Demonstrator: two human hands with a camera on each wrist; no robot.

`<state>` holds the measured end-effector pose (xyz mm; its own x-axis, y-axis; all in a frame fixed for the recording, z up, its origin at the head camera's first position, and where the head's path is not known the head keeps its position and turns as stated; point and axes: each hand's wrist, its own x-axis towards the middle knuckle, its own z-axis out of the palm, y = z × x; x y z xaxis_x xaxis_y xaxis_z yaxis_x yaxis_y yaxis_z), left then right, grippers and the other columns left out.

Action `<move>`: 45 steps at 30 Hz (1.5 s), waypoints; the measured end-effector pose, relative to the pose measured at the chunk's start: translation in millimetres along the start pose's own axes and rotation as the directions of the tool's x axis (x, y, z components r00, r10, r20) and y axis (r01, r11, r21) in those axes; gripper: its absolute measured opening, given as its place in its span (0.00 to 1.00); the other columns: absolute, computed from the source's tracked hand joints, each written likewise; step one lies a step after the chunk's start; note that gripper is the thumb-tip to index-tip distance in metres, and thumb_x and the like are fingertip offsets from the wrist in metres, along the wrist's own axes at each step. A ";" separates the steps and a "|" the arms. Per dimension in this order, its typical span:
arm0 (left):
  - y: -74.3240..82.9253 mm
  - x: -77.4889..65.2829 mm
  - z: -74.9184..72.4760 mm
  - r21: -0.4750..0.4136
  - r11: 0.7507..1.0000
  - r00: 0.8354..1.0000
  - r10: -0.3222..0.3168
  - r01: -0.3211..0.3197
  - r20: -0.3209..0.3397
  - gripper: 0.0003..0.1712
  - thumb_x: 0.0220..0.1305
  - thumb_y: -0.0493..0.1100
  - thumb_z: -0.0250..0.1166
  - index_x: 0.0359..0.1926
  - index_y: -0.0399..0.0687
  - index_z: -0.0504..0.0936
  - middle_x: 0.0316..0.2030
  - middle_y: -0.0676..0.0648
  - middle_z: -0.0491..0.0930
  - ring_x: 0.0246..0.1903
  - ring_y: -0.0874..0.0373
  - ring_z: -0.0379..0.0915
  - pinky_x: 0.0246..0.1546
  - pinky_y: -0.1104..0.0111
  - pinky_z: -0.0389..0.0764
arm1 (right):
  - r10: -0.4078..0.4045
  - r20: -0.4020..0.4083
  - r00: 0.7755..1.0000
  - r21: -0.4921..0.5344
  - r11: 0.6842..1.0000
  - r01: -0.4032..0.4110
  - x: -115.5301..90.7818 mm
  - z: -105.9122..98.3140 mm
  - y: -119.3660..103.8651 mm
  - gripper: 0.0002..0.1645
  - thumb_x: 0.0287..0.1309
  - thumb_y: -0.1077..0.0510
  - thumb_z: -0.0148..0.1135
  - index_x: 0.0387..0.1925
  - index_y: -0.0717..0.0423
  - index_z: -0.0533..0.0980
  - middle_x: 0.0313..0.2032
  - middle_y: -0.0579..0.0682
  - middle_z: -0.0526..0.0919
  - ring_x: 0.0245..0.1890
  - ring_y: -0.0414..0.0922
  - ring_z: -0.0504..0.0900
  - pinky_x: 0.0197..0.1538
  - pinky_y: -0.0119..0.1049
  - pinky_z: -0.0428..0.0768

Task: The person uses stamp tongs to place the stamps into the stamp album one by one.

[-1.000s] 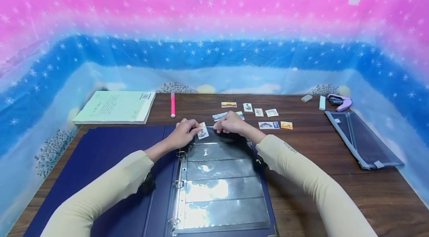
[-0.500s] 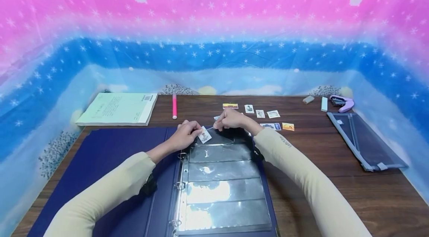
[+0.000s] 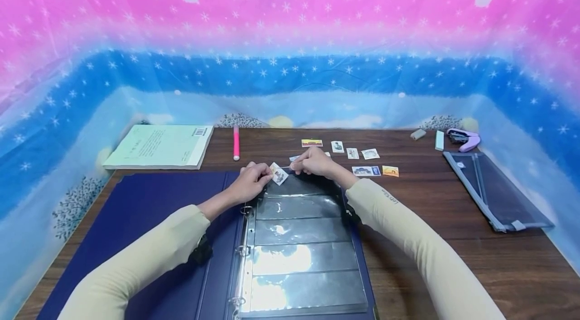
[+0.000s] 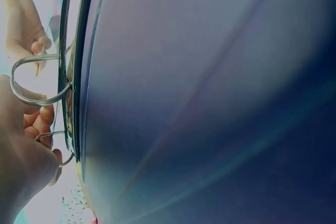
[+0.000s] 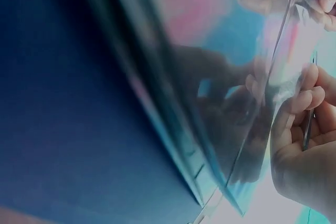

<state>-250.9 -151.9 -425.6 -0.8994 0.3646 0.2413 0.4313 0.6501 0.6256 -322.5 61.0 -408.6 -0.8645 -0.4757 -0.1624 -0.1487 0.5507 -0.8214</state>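
Observation:
My left hand [image 3: 248,182] pinches a small white postage stamp [image 3: 279,174] by its left corner, over the top of a clear pocket page [image 3: 303,229]. My right hand [image 3: 314,161] grips slim metal tweezers [image 3: 284,167], whose thin tip reaches left to the stamp's upper edge. In the right wrist view, the dark shaft of the tweezers [image 5: 310,127] runs through the curled right fingers. The page sits on metal rings [image 4: 37,56] inside an open dark blue binder [image 3: 158,219]. In the left wrist view the stamp is hidden behind the fingers.
Several stamps [image 3: 352,153] lie on the wooden table [image 3: 421,199] beyond the binder. At the back left are a pale green book [image 3: 156,146] and a pink marker [image 3: 236,143]. On the right are an eraser [image 3: 439,140], a lilac stapler [image 3: 464,140] and a mesh zip pouch [image 3: 494,191].
The stamp has tilted over and come slightly right, away from upright. The tweezers' tip has risen to the stamp's upper edge. Both hands have stayed nearly in place.

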 end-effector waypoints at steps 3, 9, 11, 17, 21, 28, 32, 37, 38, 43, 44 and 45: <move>-0.9 0.9 0.4 0.012 1.000 1.000 0.007 -0.007 -0.003 0.05 0.63 0.38 0.57 0.31 0.43 0.78 0.23 0.48 0.76 0.31 0.57 0.62 0.40 0.65 0.55 | 0.000 0.012 1.000 0.002 1.000 0.000 -0.9 0.4 -2.6 0.12 0.55 0.57 0.62 0.38 0.60 0.84 0.14 0.41 0.77 0.15 0.35 0.67 0.24 0.27 0.68; -1.4 1.6 0.1 0.040 0.999 1.000 0.013 -0.013 0.002 0.05 0.62 0.38 0.57 0.30 0.44 0.78 0.27 0.48 0.79 0.32 0.57 0.63 0.39 0.64 0.55 | -0.030 0.086 0.996 -0.085 0.996 0.037 0.4 -0.3 -5.0 0.11 0.55 0.59 0.62 0.38 0.60 0.84 0.17 0.42 0.79 0.16 0.35 0.69 0.25 0.27 0.70; -1.0 1.4 -0.3 0.049 0.999 1.000 0.013 -0.013 0.006 0.05 0.63 0.38 0.57 0.30 0.44 0.78 0.27 0.47 0.79 0.32 0.56 0.63 0.39 0.64 0.56 | -0.051 0.108 0.993 -0.111 0.992 0.063 1.8 -0.8 -4.7 0.11 0.55 0.59 0.61 0.38 0.60 0.84 0.17 0.43 0.80 0.16 0.35 0.69 0.25 0.26 0.71; -0.5 0.5 -0.6 0.056 0.998 1.000 0.017 -0.017 0.009 0.05 0.62 0.37 0.57 0.31 0.42 0.77 0.28 0.46 0.80 0.32 0.56 0.63 0.39 0.63 0.56 | -0.090 0.161 0.983 -0.161 0.980 0.116 6.6 -1.9 -2.8 0.11 0.55 0.59 0.61 0.37 0.59 0.84 0.19 0.44 0.82 0.15 0.35 0.69 0.25 0.27 0.70; 1.2 -1.4 0.0 0.051 0.999 1.000 0.018 -0.018 0.006 0.04 0.61 0.36 0.58 0.31 0.42 0.77 0.28 0.46 0.80 0.32 0.56 0.63 0.39 0.64 0.56 | -0.121 0.207 0.971 -0.219 0.961 0.167 8.6 -0.9 0.4 0.10 0.55 0.59 0.62 0.36 0.58 0.85 0.23 0.49 0.85 0.18 0.34 0.73 0.27 0.26 0.71; -0.7 -3.6 1.2 0.039 0.999 1.000 0.018 -0.018 0.001 0.04 0.62 0.37 0.58 0.31 0.43 0.78 0.28 0.46 0.80 0.32 0.56 0.63 0.39 0.64 0.55 | -0.176 0.247 0.953 -0.234 0.943 0.235 8.7 1.2 3.4 0.10 0.56 0.58 0.62 0.37 0.57 0.84 0.26 0.53 0.87 0.21 0.35 0.77 0.29 0.27 0.73; -2.0 -3.6 1.9 0.035 0.999 1.000 0.018 -0.019 0.005 0.05 0.63 0.38 0.57 0.31 0.44 0.78 0.27 0.47 0.79 0.32 0.57 0.63 0.40 0.64 0.55 | -0.195 0.256 0.947 -0.254 0.931 0.261 7.6 2.2 3.0 0.11 0.56 0.57 0.62 0.39 0.57 0.84 0.29 0.54 0.87 0.23 0.35 0.79 0.31 0.27 0.74; -1.4 -3.5 1.0 0.021 1.000 1.000 0.020 -0.021 0.012 0.05 0.63 0.38 0.57 0.31 0.44 0.77 0.25 0.48 0.77 0.31 0.58 0.61 0.39 0.64 0.54 | -0.230 0.268 0.935 -0.283 0.909 0.305 5.1 3.8 2.0 0.11 0.57 0.57 0.62 0.40 0.56 0.84 0.33 0.54 0.88 0.27 0.38 0.83 0.34 0.28 0.77; -1.1 -3.5 0.6 0.018 1.000 1.000 0.021 -0.021 0.014 0.05 0.63 0.38 0.57 0.31 0.44 0.77 0.25 0.48 0.77 0.30 0.58 0.61 0.39 0.64 0.54 | -0.234 0.271 0.934 -0.288 0.906 0.310 4.8 4.1 1.7 0.11 0.57 0.57 0.61 0.40 0.56 0.84 0.33 0.54 0.88 0.28 0.38 0.83 0.34 0.28 0.76; 1.0 -2.2 -0.6 0.014 1.000 1.000 0.023 -0.023 0.010 0.04 0.63 0.38 0.57 0.33 0.43 0.78 0.26 0.48 0.77 0.30 0.58 0.61 0.39 0.65 0.55 | -0.223 0.277 0.935 -0.301 0.904 0.305 4.2 3.5 -1.0 0.11 0.58 0.58 0.61 0.40 0.56 0.84 0.32 0.54 0.88 0.28 0.38 0.83 0.34 0.27 0.75; 1.3 -1.9 -0.5 0.017 1.000 1.000 0.021 -0.021 0.008 0.04 0.63 0.38 0.57 0.34 0.42 0.78 0.26 0.48 0.77 0.30 0.57 0.62 0.39 0.65 0.55 | -0.222 0.274 0.936 -0.304 0.903 0.304 4.3 3.2 -1.4 0.11 0.57 0.58 0.61 0.40 0.56 0.84 0.31 0.53 0.88 0.28 0.37 0.82 0.34 0.27 0.75; 1.4 -1.6 -0.4 0.019 1.000 1.000 0.018 -0.019 0.005 0.05 0.62 0.37 0.57 0.36 0.41 0.78 0.27 0.48 0.78 0.31 0.57 0.62 0.39 0.64 0.56 | -0.225 0.271 0.936 -0.309 0.900 0.306 4.4 2.7 -1.4 0.11 0.57 0.58 0.61 0.40 0.56 0.84 0.31 0.53 0.88 0.27 0.36 0.82 0.34 0.27 0.75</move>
<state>-248.8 -151.8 -424.9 -0.8909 0.3795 0.2494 0.4492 0.6556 0.6070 -324.9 56.3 -409.6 -0.6456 -0.7549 -0.1156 -0.5467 0.5625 -0.6202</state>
